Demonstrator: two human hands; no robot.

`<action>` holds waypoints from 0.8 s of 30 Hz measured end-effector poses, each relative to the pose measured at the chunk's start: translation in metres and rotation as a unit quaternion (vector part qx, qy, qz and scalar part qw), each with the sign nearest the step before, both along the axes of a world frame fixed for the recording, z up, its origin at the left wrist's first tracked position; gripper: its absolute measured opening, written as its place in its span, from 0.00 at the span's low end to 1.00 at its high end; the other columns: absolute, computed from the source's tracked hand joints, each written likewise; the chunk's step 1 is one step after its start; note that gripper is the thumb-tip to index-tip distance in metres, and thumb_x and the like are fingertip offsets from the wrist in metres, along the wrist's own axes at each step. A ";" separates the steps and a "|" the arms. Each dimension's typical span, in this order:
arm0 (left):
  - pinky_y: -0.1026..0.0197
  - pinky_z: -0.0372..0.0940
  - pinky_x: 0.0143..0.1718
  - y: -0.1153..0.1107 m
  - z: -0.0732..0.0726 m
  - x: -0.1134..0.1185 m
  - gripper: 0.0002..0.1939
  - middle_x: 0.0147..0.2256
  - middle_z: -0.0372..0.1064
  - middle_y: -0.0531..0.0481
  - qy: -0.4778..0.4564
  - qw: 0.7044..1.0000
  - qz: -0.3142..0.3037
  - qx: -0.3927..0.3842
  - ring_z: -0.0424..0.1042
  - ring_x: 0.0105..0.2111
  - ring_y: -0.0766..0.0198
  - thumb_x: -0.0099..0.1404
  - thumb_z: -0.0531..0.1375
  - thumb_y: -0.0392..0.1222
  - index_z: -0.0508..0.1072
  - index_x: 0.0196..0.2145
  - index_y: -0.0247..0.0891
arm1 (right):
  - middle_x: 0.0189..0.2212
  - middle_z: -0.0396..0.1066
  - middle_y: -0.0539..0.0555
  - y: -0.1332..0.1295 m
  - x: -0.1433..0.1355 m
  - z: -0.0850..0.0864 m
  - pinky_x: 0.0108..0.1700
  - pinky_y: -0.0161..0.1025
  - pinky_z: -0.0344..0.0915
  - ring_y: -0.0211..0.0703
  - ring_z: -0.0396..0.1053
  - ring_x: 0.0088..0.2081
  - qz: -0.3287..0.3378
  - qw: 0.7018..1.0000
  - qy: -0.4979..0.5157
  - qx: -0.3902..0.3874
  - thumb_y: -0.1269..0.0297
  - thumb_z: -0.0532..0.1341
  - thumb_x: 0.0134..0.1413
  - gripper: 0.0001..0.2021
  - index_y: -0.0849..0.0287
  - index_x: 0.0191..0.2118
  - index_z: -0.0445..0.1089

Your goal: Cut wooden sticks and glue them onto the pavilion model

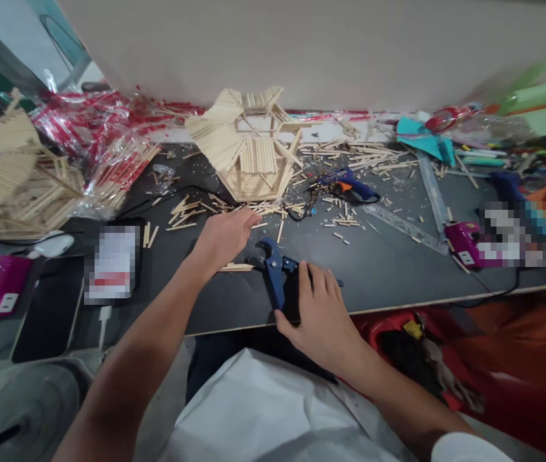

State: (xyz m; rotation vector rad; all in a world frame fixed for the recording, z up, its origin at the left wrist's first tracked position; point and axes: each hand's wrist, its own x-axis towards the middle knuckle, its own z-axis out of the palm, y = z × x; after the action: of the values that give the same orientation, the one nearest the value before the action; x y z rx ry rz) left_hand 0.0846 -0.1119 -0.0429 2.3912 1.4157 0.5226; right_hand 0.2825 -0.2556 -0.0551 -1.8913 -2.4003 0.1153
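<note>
A dark blue cutter tool (274, 273) lies on the dark table near the front edge, its jaws toward the left. My right hand (318, 305) rests over its handles, fingers curled around them. My left hand (228, 237) is to the left of the cutter, fingers bent together above the sticks; what they hold, if anything, is hidden. A few light wooden sticks (235, 267) lie between that hand and the cutter. Behind my hands stands a wooden stick model (258, 157) with pleated roof pieces.
A blue glue gun (357, 186), cut stick pieces (344, 221) and clear rulers (405, 230) lie at the right. Phones (113, 263), purple devices (0, 289), another stick model (3, 167) and red-and-clear wrapping (85, 122) occupy other parts of the table (388, 276).
</note>
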 end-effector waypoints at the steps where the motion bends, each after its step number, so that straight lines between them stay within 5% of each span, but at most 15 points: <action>1: 0.60 0.63 0.38 0.001 0.000 0.000 0.13 0.34 0.76 0.45 -0.004 1.000 0.003 -0.009 0.76 0.35 0.58 0.70 0.47 0.36 0.71 0.40 0.35 | 0.58 0.64 0.77 0.002 -0.001 0.001 0.62 0.60 0.61 0.71 0.62 0.59 -0.001 1.000 -0.007 0.003 0.56 0.64 0.54 0.42 0.86 0.65 0.57; 4: 0.59 0.63 0.40 0.001 0.001 0.000 0.13 0.36 0.76 0.45 -0.018 0.999 0.000 -0.031 0.75 0.34 0.59 0.69 0.47 0.33 0.69 0.44 0.34 | 0.54 0.67 0.76 0.009 -0.002 0.000 0.55 0.58 0.66 0.68 0.66 0.52 -0.014 0.999 -0.039 0.010 0.69 0.59 0.54 0.34 0.85 0.64 0.58; 8: 0.59 0.63 0.40 0.000 0.004 0.000 0.12 0.36 0.75 0.45 -0.010 0.999 -0.009 -0.034 0.73 0.33 0.59 0.70 0.47 0.33 0.69 0.43 0.35 | 0.51 0.69 0.74 0.021 0.012 0.005 0.52 0.57 0.67 0.65 0.68 0.50 -0.037 0.999 0.012 -0.032 0.73 0.54 0.59 0.28 0.82 0.64 0.60; 15: 0.60 0.61 0.37 -0.001 0.006 0.000 0.12 0.31 0.73 0.49 0.006 0.999 -0.017 -0.034 0.70 0.29 0.62 0.67 0.48 0.29 0.69 0.41 0.36 | 0.42 0.74 0.60 0.035 0.036 0.024 0.49 0.46 0.66 0.51 0.72 0.46 -0.079 0.922 0.340 -0.165 0.54 0.47 0.72 0.21 0.63 0.54 0.68; 24: 0.60 0.62 0.36 0.001 0.007 0.004 0.10 0.30 0.75 0.49 0.025 0.996 -0.013 -0.082 0.73 0.30 0.60 0.65 0.50 0.30 0.69 0.38 0.35 | 0.45 0.73 0.60 0.048 0.016 0.016 0.52 0.46 0.63 0.49 0.70 0.47 -0.071 0.876 0.447 -0.166 0.45 0.46 0.71 0.27 0.62 0.56 0.69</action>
State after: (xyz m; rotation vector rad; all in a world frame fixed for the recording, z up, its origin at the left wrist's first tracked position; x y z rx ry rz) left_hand 0.0882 -0.1107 -0.0361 2.3031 1.3894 0.3300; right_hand 0.2982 -0.2080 -0.0395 -1.5680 -1.6518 1.1664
